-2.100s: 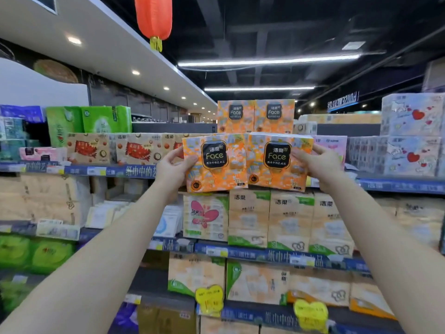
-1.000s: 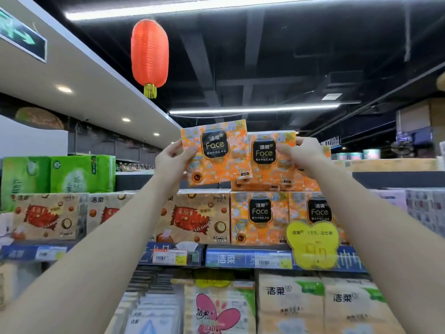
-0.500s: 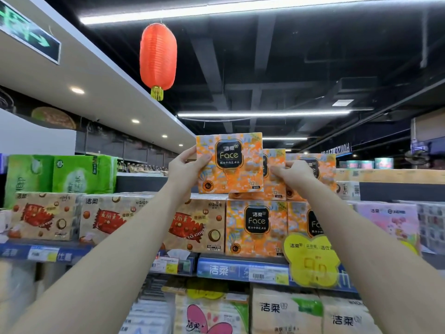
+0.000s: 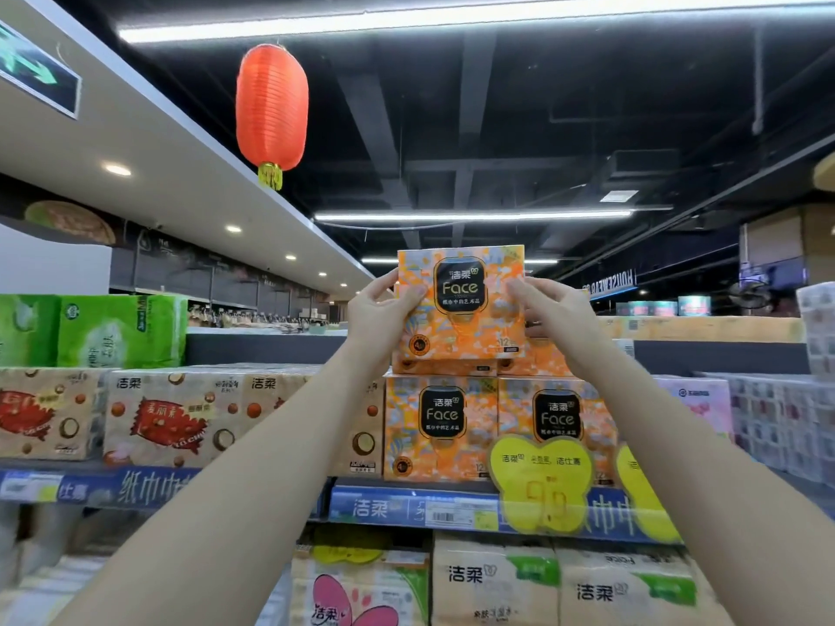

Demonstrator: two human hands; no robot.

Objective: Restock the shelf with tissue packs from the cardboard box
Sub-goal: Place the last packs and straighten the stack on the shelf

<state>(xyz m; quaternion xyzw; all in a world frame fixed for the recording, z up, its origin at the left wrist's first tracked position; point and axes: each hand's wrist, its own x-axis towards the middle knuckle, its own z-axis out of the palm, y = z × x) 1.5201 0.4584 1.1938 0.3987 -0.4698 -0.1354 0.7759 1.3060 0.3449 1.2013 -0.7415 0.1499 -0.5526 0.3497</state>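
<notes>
Black open ceiling [image 4: 542,106], exposed beams. Strip lights [image 4: 472,215] lit. Red lantern [image 4: 272,108] hanging. White soffit [image 4: 180,142] left, recessed spotlights [image 4: 117,170]. Green exit sign [image 4: 31,70].

The tissue pack [image 4: 461,305] lies above the stacked packs [image 4: 440,426] on the shelf [image 4: 384,508], lantern [image 4: 272,106] above-left.

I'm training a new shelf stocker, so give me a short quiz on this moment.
1. True or false: the left hand and the right hand both hold the raised orange Face pack.
2. What hangs overhead? A) red lantern B) blue balloon C) white fan
3. Fill in: the butterfly-shaped price tag is coloured ____.
Key: 1 true; 2 A; 3 yellow.
</notes>
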